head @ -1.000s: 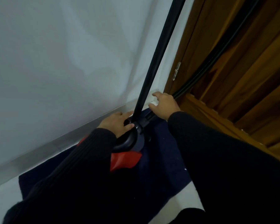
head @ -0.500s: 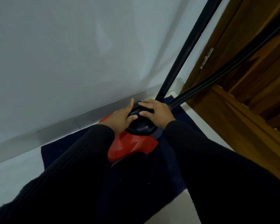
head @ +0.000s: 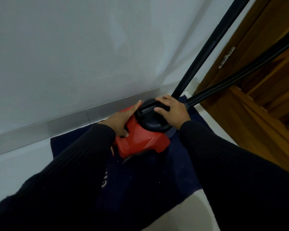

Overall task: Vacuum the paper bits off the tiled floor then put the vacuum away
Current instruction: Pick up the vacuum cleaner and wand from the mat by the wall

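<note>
A red vacuum cleaner with a black top stands on a navy mat against the wall. My left hand lies flat along the far side of the red body, fingers straight. My right hand sits on the black carrying handle, fingers over its far edge and thumb on the near edge. A black wand rises from behind the vacuum. The ribbed black hose runs off to the upper right. No paper bits stand out on the floor.
A pale wall with a grey skirting board runs behind the vacuum. A brown wooden door with a metal hinge stands at the right. Light floor tile shows left of the mat.
My right hand came off the hose end by the corner and settled on the carrying handle. My left hand slid from the black top down onto the red body.
</note>
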A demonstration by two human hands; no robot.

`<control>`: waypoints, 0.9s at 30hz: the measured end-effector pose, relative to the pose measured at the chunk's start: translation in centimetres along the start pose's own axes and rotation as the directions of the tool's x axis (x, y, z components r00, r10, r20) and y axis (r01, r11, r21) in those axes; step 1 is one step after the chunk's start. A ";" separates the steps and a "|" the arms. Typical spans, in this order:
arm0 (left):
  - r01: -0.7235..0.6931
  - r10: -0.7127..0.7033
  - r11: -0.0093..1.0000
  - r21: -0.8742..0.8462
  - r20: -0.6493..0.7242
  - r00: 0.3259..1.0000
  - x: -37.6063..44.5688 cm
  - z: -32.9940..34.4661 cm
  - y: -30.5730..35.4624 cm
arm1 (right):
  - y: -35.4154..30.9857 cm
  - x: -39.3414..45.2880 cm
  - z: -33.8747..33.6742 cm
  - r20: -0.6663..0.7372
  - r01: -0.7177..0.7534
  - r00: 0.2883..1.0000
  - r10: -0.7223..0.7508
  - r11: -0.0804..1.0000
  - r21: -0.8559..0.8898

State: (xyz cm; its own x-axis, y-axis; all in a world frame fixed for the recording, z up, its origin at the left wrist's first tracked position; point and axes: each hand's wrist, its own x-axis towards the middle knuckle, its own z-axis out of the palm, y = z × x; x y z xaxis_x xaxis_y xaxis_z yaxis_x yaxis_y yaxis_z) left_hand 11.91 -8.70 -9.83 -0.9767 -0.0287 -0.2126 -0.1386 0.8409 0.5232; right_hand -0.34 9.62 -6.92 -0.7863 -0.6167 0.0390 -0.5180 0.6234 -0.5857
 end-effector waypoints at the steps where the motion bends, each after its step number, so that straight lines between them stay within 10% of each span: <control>1: -0.012 0.012 1.000 0.009 -0.009 1.000 0.0 -0.1 0.1 | 0.0 0.0 0.0 -0.003 0.002 1.000 -0.002 1.000 -0.003; 10: -0.086 0.093 0.993 0.082 -0.081 0.992 4.8 -0.5 3.3 | 1.0 0.7 -1.7 -0.024 0.014 1.000 -0.014 1.000 -0.014; 17: -0.167 0.152 0.982 -0.092 -0.152 0.977 11.9 -3.7 7.2 | 4.1 3.6 -7.4 -0.311 -0.189 0.938 0.151 0.977 -0.095; 27: -0.376 0.324 0.920 -0.113 -0.326 0.888 22.8 -6.0 16.7 | 9.4 7.0 -13.0 -0.500 -0.304 0.749 0.434 0.896 0.323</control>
State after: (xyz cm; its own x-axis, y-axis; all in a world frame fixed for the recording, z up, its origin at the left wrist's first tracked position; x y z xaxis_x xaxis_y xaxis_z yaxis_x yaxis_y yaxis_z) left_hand -13.68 1.48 -0.99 -0.9658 0.0703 0.2495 0.2216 0.7232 0.6541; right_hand -15.13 17.38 -1.65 -0.9824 0.0493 0.1800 -0.1166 0.5910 -0.7982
